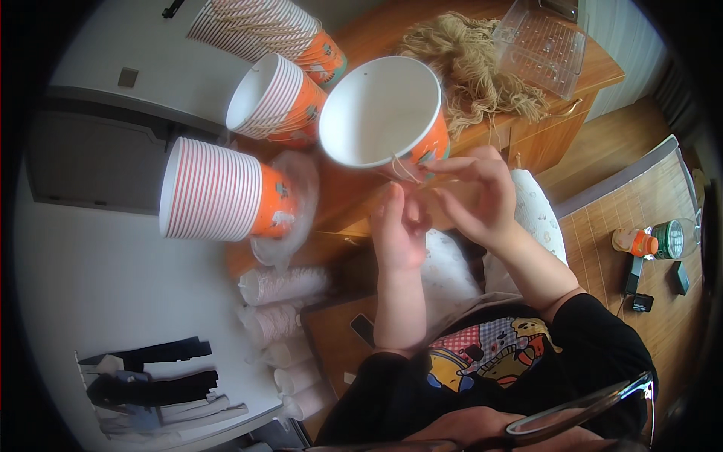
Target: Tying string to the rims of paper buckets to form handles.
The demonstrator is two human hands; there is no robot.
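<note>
A large paper bucket [380,113], white inside and orange outside, lies tilted with its mouth toward me. A thin beige string [401,167] loops through its near rim. My left hand [401,226] is just below that rim, its thumb and fingers pinched together on the string. To its right, my right hand [482,192] has its index finger and thumb at the string, close to the bucket's orange side. The fingertips partly hide the string's ends. A bundle of loose beige strings [467,68] lies on the wooden cabinet behind the bucket.
Nested bucket stacks [215,188] stand to the left, one in a clear plastic bag [290,218]. A clear plastic tray [542,49] sits at the cabinet's far right. Wrapped white stacks [279,320] are below left. Bottles [666,239] and a phone [363,328] lie around me.
</note>
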